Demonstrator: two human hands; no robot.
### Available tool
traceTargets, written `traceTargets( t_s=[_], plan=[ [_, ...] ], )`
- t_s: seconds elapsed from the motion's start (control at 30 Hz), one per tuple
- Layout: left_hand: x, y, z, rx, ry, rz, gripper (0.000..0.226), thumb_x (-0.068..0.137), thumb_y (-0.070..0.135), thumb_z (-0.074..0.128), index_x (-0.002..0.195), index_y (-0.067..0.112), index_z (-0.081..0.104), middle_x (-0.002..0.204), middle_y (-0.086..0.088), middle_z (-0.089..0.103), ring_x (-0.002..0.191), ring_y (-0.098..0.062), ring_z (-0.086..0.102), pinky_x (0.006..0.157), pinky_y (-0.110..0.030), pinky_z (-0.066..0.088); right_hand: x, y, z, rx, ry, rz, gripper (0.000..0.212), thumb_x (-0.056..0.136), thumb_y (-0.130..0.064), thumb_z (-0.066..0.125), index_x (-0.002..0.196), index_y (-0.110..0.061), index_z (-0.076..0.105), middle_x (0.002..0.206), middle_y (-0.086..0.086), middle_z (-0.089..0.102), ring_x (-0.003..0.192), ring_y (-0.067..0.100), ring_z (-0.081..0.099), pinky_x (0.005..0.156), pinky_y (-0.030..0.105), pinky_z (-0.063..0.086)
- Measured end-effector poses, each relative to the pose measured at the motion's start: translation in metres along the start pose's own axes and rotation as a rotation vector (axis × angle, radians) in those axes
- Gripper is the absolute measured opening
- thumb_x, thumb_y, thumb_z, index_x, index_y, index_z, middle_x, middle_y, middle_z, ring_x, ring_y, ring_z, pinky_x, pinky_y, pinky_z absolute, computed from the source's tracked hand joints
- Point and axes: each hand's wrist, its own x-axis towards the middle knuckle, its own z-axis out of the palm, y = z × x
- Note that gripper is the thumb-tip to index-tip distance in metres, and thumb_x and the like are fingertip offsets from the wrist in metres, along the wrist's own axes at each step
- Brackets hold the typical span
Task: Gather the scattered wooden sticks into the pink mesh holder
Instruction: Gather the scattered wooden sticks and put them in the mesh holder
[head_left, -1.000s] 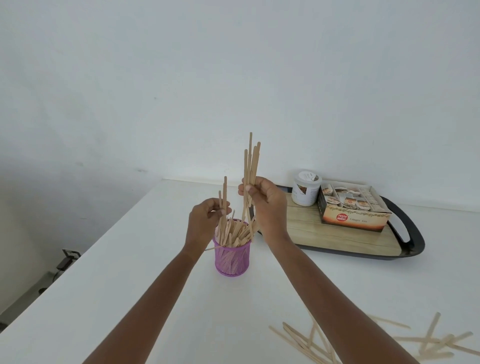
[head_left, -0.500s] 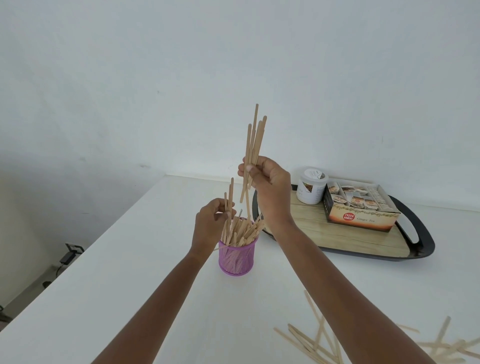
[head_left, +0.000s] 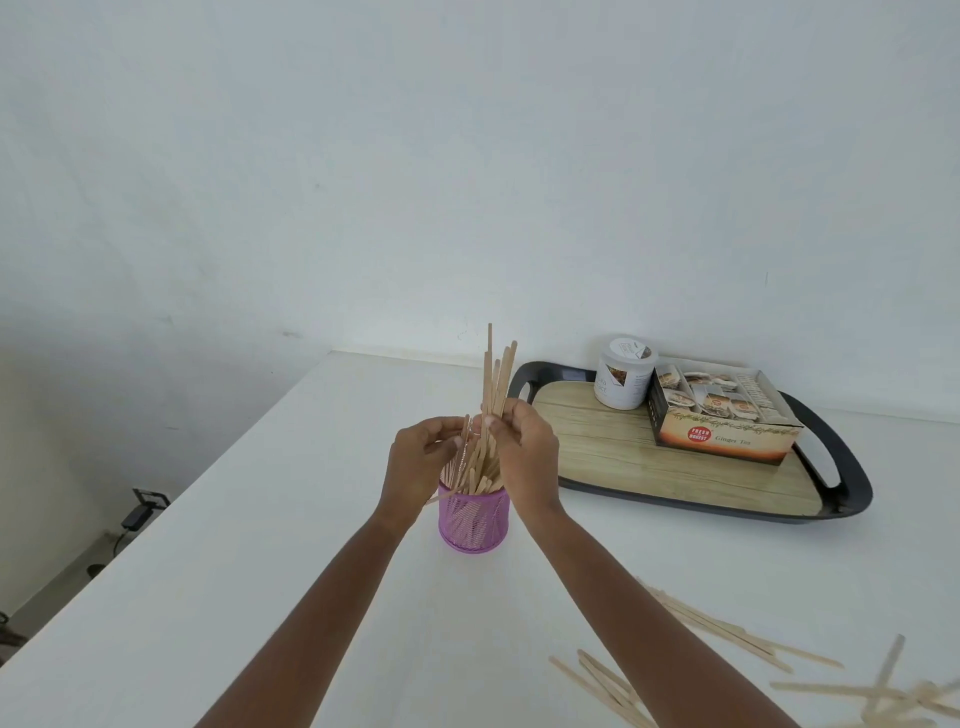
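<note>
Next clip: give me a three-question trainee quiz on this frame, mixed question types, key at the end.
1. True or false: loose sticks lie on the table, outside the pink mesh holder.
2. Multiple choice: the right hand grips A) a bundle of sticks, B) a pen, C) nothing.
3. Fill in: the tea box sits on the ___.

Key: 1 true; 2 A; 3 tray.

I read a pink mesh holder (head_left: 472, 522), pale tan sticks (head_left: 727, 631) at five o'clock, a black-rimmed tray (head_left: 852, 467) with wood-grain face at two o'clock, on a white table (head_left: 260, 571).
</note>
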Motion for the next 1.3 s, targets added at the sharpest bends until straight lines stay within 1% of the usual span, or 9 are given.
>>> traceTargets(
  t_s=[0.17,0.37,0.5,0.63,0.8,0.97,1.07,1.2,1.3],
  plan=[
    [-0.001,-0.002,0.000,-0.090,0.063,-0.002,0.023,0.091,-0.003,0.050,0.111,-0.002,0.062,0.101,-0.016,0.067,0.088,-0.022,0.062,0.077,-0.016,0.050,-0.002,0.005,-0.002,-0.053,-0.039,0.020,0.009,0.087,-0.001,0.053,0.095,-0.002,0.057,0.095,0.018,0.067,0.088,0.033,0.064,0.078,0.043,0.054],
    [0.000,0.002,-0.002,-0.226,0.145,0.028,0.024,0.095,0.002,0.044,0.113,-0.005,0.058,0.100,-0.016,0.064,0.084,-0.016,0.062,0.072,-0.010,0.052,-0.002,0.005,-0.009,0.009,-0.070,-0.009,0.022,0.084,-0.003,0.057,0.104,-0.012,0.053,0.091,0.005,0.066,0.078,0.007,0.063,0.065,0.007,0.048],
    [-0.002,0.001,-0.003,-0.262,0.192,0.025,0.026,0.096,0.008,0.043,0.114,-0.005,0.057,0.101,-0.016,0.063,0.089,-0.023,0.061,0.078,-0.019,0.052,-0.004,0.003,-0.015,0.043,-0.058,-0.051,0.031,0.086,-0.002,0.054,0.114,-0.015,0.049,0.094,0.000,0.062,0.075,-0.003,0.059,0.064,0.001,0.044],
    [-0.005,0.000,-0.001,-0.301,0.222,0.006,0.028,0.097,0.011,0.041,0.114,-0.004,0.058,0.101,-0.015,0.064,0.087,-0.020,0.062,0.076,-0.015,0.053,-0.006,0.000,-0.018,-0.031,-0.074,-0.118,0.029,0.091,-0.006,0.047,0.119,-0.014,0.049,0.104,0.007,0.063,0.089,0.013,0.061,0.078,0.013,0.044],
    [-0.009,-0.007,-0.004,-0.297,0.356,0.020,0.032,0.100,0.016,0.035,0.115,-0.001,0.057,0.104,-0.013,0.063,0.104,-0.025,0.059,0.090,-0.031,0.044,-0.011,0.006,-0.023,-0.248,-0.162,-0.239,0.031,0.096,-0.013,0.039,0.126,-0.011,0.049,0.124,0.009,0.060,0.114,0.016,0.055,0.089,0.013,0.037],
    [-0.032,-0.021,0.005,-0.185,0.292,0.103,0.055,0.094,0.041,0.019,0.126,0.012,0.052,0.125,0.001,0.055,0.120,-0.011,0.048,0.101,-0.019,0.033,-0.015,0.021,-0.026,-0.620,-0.323,-0.311,0.039,0.100,-0.024,0.029,0.136,-0.012,0.037,0.145,0.005,0.040,0.141,0.019,0.022,0.117,0.038,0.011],
    [-0.039,-0.023,0.010,-0.016,0.225,0.157,0.059,0.089,0.044,0.019,0.133,0.015,0.045,0.132,0.012,0.044,0.122,0.000,0.038,0.089,0.009,0.024,-0.018,0.026,-0.028,-0.722,-0.364,-0.327,0.043,0.100,-0.028,0.027,0.141,-0.015,0.027,0.152,0.000,0.027,0.144,0.015,0.007,0.117,0.041,0.004],
    [-0.035,-0.021,0.011,0.134,0.178,0.166,0.042,0.099,0.027,0.027,0.137,0.015,0.040,0.139,0.002,0.046,0.123,-0.005,0.042,0.098,-0.007,0.028,-0.022,0.029,-0.032,-0.677,-0.342,-0.382,0.048,0.099,-0.029,0.027,0.144,-0.022,0.014,0.156,-0.003,0.008,0.140,0.006,-0.011,0.117,0.039,-0.001],
    [-0.030,-0.018,0.013,0.194,0.152,0.181,0.039,0.100,0.021,0.031,0.137,0.012,0.041,0.140,-0.003,0.048,0.120,-0.004,0.043,0.094,-0.004,0.026,-0.026,0.031,-0.040,-0.601,-0.289,-0.398,0.047,0.099,-0.026,0.029,0.144,-0.025,0.014,0.156,-0.004,0.007,0.139,0.004,-0.010,0.116,0.036,0.001]
  ],
)
